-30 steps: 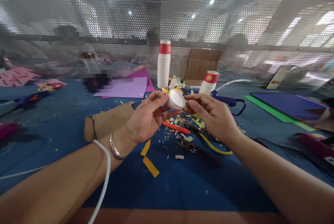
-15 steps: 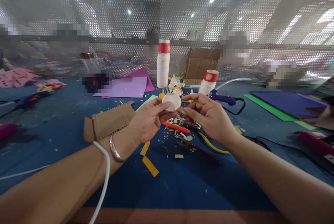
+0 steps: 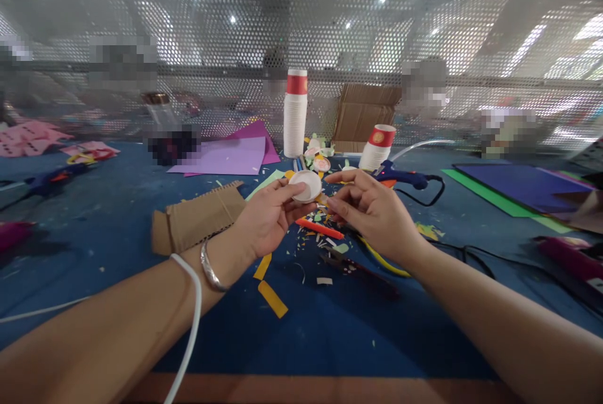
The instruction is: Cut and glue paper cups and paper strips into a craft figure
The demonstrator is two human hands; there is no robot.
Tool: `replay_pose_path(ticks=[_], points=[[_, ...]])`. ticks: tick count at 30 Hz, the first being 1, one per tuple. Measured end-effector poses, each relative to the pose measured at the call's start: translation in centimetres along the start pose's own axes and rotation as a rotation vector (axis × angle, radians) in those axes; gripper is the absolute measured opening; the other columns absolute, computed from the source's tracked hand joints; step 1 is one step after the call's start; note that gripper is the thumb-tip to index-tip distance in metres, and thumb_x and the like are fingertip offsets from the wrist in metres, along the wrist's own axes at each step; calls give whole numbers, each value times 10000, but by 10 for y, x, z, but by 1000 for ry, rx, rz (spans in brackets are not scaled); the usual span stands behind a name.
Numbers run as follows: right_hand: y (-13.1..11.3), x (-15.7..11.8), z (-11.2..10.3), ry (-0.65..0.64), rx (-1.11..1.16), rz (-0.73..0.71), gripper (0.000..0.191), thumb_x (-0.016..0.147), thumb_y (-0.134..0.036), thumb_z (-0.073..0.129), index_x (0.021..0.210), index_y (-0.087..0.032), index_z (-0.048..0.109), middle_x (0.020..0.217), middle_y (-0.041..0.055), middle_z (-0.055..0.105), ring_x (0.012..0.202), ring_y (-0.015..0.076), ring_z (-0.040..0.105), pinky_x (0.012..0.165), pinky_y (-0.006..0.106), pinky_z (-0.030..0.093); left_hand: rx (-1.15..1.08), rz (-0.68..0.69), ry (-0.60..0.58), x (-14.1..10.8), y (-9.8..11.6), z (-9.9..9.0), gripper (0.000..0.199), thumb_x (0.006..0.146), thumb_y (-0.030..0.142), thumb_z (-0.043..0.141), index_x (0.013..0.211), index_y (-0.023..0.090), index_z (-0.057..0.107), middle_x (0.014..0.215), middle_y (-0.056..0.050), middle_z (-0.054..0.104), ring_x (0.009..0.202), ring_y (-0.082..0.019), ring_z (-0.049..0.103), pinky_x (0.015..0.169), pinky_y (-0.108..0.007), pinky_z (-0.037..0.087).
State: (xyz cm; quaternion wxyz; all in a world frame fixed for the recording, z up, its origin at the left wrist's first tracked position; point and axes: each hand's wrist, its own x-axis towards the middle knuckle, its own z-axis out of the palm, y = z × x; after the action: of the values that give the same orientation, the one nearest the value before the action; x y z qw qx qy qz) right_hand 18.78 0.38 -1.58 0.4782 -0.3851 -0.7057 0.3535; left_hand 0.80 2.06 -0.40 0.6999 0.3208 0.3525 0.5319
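Note:
My left hand (image 3: 268, 212) grips a small, shallow white paper disc with a raised rim (image 3: 306, 186), like a cup bottom, its thumb resting on the inner face. Just to the right, my right hand (image 3: 367, 206) has thumb and fingers pinched together, with the index finger stretched toward the disc. A tiny pale piece seems to show at its fingertips, too small to name. Below the hands lie an orange-red stick like a marker (image 3: 320, 228), dark-handled pliers (image 3: 360, 272) and scattered paper scraps.
Stacked paper cups (image 3: 294, 121) stand behind, with a shorter stack (image 3: 377, 147) to the right. A blue glue gun (image 3: 405, 176) lies beside it. Corrugated cardboard (image 3: 202, 218) is at left, purple paper (image 3: 226, 156) behind it. A white cable (image 3: 191, 322) crosses my left forearm.
Both hands have shifted slightly left, the white disc moving with my left hand. My right fingertips remain close to its right edge.

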Motion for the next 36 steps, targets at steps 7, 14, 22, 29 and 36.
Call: replay_pose_path(ticks=[7, 14, 22, 29, 36], points=[[-3, -2, -2, 141, -299, -164, 312, 886, -353, 691, 1137, -202, 584, 939, 52, 703, 847, 196, 676, 761, 352, 553, 66, 41, -27, -5, 0, 2, 186, 788, 112, 741, 937, 137, 632, 901, -54, 734, 793, -159, 696, 773, -305, 585], [-5, -3, 2, 81, -620, -352, 369, 840, -305, 739, 1166, -201, 600, 1090, 101, 684, 1017, 275, 647, 867, 435, 539, 158, 4, -87, -11, -9, 7, 151, 808, 115, 706, 931, 144, 623, 882, -43, 717, 753, -138, 678, 658, -235, 548], [-10, -4, -1, 136, -599, -351, 346, 846, -325, 728, 1132, -159, 627, 1044, 108, 694, 974, 260, 655, 845, 417, 533, 28, -71, -235, -5, -1, 1, 193, 894, 303, 610, 921, 127, 685, 837, -83, 732, 756, -186, 684, 767, -343, 581], [-15, -5, -8, 116, -460, -290, 327, 865, -362, 708, 1124, -174, 644, 1064, 84, 698, 936, 232, 659, 841, 402, 526, -13, -74, -361, -7, 5, -1, 116, 906, 212, 633, 964, 126, 684, 895, -71, 741, 836, -171, 704, 830, -309, 581], [-14, -2, -9, 66, -369, -207, 369, 873, -437, 705, 1144, -190, 665, 1084, 76, 696, 947, 231, 667, 836, 393, 534, 51, -32, -326, -7, 0, -1, 133, 932, 272, 642, 970, 151, 682, 877, -34, 710, 817, -129, 681, 829, -277, 583]])
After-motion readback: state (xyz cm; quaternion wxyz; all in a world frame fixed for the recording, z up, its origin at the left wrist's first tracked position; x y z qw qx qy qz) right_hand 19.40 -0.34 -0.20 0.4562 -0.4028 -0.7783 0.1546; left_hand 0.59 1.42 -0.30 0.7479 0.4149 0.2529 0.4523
